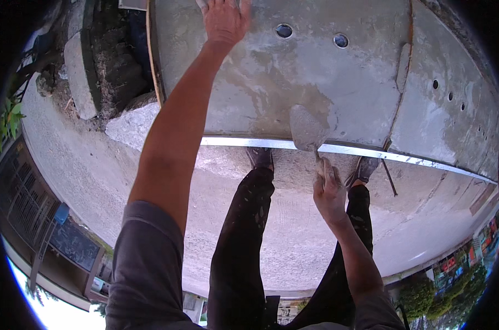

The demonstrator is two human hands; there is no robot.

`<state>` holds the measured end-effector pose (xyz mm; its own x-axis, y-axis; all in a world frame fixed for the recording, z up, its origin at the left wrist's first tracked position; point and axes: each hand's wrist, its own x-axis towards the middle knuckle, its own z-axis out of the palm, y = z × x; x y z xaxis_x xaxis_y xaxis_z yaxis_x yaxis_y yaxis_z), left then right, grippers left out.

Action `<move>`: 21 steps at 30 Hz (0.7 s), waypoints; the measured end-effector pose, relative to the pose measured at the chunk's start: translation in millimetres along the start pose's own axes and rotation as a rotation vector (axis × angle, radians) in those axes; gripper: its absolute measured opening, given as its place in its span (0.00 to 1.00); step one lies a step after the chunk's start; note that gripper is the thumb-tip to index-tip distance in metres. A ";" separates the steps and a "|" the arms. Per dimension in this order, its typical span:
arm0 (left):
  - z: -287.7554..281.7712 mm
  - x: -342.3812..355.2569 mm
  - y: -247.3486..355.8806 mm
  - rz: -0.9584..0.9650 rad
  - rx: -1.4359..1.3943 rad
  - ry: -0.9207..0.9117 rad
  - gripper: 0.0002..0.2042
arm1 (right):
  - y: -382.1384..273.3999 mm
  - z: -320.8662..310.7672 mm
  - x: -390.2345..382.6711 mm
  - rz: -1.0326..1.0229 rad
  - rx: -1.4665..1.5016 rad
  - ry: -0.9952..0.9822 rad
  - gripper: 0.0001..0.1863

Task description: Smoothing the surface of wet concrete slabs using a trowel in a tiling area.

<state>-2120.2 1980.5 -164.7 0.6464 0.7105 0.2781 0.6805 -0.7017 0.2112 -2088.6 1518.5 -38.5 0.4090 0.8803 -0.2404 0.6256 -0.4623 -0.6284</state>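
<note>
Metal strip, bright and narrow: runs along the near edge of a grey concrete slab with damp, darker patches.

Trowel, blade coated with grey mortar: blade overlaps the metal strip in view, reaching over its far side; handle on the near side.

Right hand: near side of the metal strip; grip closed round the trowel's handle.

Left hand: well beyond the metal strip, back uppermost, over the slab; fingertips cut off, so grip and contact cannot be told.

Round holes, two: beyond the metal strip.

Shoes, dark, two: just beside the metal strip, near side.

Thin rod: near side, right of the shoes.
</note>
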 end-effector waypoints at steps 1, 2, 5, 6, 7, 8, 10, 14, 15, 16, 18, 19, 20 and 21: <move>7.9 0.1 1.1 0.005 -0.005 -0.009 0.34 | -0.3 0.6 -2.1 0.011 0.001 -0.001 0.26; 14.8 -0.2 1.7 0.024 0.009 -0.018 0.34 | -1.8 0.9 -3.4 0.054 0.019 -0.032 0.27; 27.7 -7.3 4.5 0.049 0.002 -0.057 0.34 | 2.6 3.6 -7.0 0.113 0.036 -0.058 0.27; 29.7 -9.2 2.0 0.057 -0.001 -0.077 0.34 | 3.7 5.7 -7.3 0.112 0.048 -0.047 0.28; 31.9 -10.2 0.3 0.059 -0.002 -0.083 0.34 | 4.1 6.8 -7.6 0.118 0.049 -0.050 0.28; 33.8 -11.1 -1.1 0.054 0.008 -0.085 0.34 | 3.9 7.3 -8.0 0.124 0.045 -0.047 0.28; 35.8 -11.8 -1.3 0.047 0.016 -0.091 0.34 | 3.8 7.1 -6.7 0.132 0.040 -0.048 0.28; 36.8 -15.5 1.1 0.065 0.049 -0.103 0.34 | 1.2 5.0 -1.9 0.153 0.064 -0.076 0.27; 37.6 -14.4 0.8 0.054 0.072 -0.120 0.34 | -1.2 3.5 0.6 0.168 0.073 -0.099 0.27; 38.2 -13.8 0.3 0.053 0.071 -0.125 0.34 | -3.5 2.3 2.4 0.171 0.074 -0.103 0.27; 39.2 -12.9 -2.0 0.044 0.080 -0.144 0.35 | -7.8 -0.1 5.6 0.204 0.094 -0.125 0.27; 40.1 -12.2 -2.8 0.045 0.080 -0.148 0.35 | -8.2 -1.5 7.8 0.206 0.096 -0.127 0.27; 40.8 -11.3 -3.5 0.056 0.066 -0.153 0.35 | -7.8 -3.0 10.4 0.185 0.099 -0.114 0.27; 42.4 -10.3 -3.6 0.067 0.050 -0.155 0.35 | -6.6 -3.7 12.7 0.163 0.099 -0.098 0.28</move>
<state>-2114.7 1978.0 -208.0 0.7341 0.6642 0.1412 0.6476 -0.7473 0.1490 -2085.1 1532.3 -34.7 0.4301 0.8031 -0.4124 0.4861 -0.5909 -0.6439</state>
